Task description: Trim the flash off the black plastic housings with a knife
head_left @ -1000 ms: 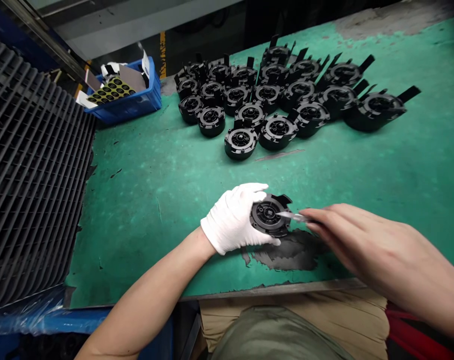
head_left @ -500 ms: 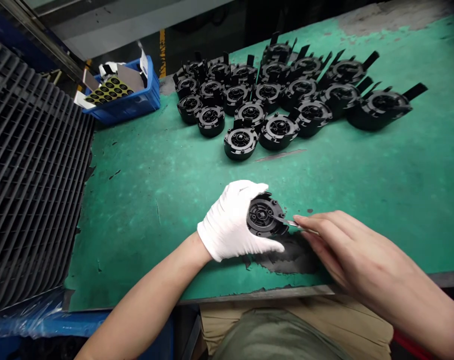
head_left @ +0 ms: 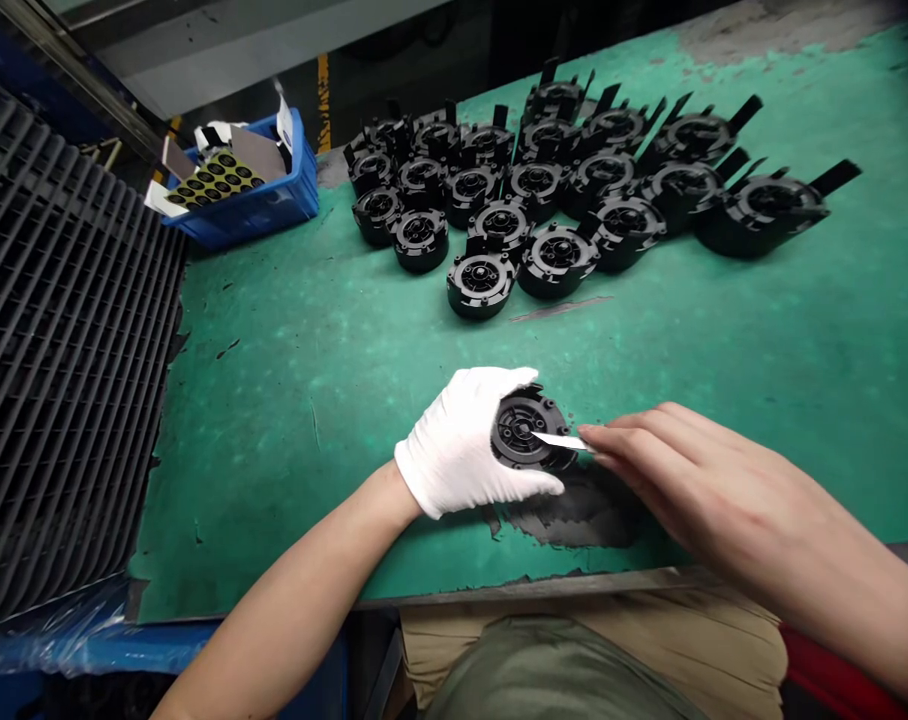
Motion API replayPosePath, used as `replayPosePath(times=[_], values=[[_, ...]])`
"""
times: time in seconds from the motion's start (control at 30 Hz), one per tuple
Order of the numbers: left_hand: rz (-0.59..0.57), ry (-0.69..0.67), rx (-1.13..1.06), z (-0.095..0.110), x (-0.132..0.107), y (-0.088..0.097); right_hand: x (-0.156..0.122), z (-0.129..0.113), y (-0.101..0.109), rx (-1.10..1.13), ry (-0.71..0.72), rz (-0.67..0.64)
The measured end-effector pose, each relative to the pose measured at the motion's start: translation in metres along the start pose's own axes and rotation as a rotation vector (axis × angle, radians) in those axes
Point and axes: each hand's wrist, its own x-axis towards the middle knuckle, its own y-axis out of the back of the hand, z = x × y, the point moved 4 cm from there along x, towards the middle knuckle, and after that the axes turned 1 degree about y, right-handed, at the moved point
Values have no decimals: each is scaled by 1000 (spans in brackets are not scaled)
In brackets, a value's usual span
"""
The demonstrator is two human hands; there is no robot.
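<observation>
My left hand (head_left: 465, 440), in a white glove, is wrapped round a round black plastic housing (head_left: 525, 428) on the green tabletop, thumb on the near side and fingers on the far side. The housing's face, with rings and small holes round a centre hub, is turned up towards me. My bare right hand (head_left: 671, 470) pinches a thin pointed metal blade (head_left: 559, 440), like a knife or tweezers; which one I cannot tell. The blade's tip points left over the housing's centre. Whether it touches the surface is unclear.
Several similar black housings (head_left: 480, 280) stand in rows at the back, some with upright tabs. A blue bin (head_left: 274, 205) at the back left holds a sheet of round black stickers (head_left: 218, 182). Stacked dark grids (head_left: 71, 350) line the left side. The green tabletop (head_left: 274, 400) is worn in places.
The blade's tip has moved slightly left towards the housing's centre, and its flat side now shows bright. My right hand has turned a little; my left hand keeps its hold.
</observation>
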Motion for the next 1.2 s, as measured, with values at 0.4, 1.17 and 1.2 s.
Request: replayPosePath(times=[0.4, 1.17, 1.2], values=[[-15, 3, 11, -3, -1, -4, 5, 4, 6, -117, 110, -35], [-228, -52, -207, 5, -2, 18, -2, 36, 10, 63, 30, -75], [-232, -55, -207, 6, -2, 18, -2, 36, 11, 35, 61, -79]])
